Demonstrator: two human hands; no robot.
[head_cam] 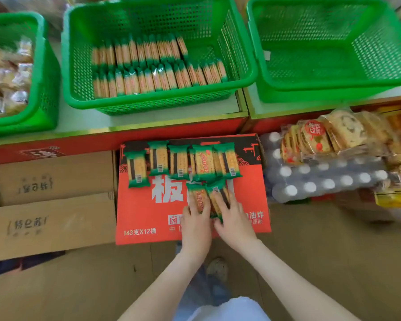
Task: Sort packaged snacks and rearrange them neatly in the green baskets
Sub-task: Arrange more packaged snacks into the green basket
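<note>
Pressing two green-edged clear plastic cracker packets [196, 193] onto red printed cardboard box [139, 212], left hand [196, 221] and right hand [233, 220] flat-fingered, grasping nothing, row of matching packets [159, 159] beyond, green perforated plastic basket [148, 104] behind, two packet rows [148, 66] inside

Baskets [148, 101]: were green, perforated mesh.
Cracker packs [159, 158]: had green ends, tan middles.
Carton [137, 212]: was red, white lettering.
Boxes [44, 228], nine o'clock: were brown.

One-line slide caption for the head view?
Left hand and right hand touch two cracker packs on a red carton before the part-filled middle green basket.
</note>
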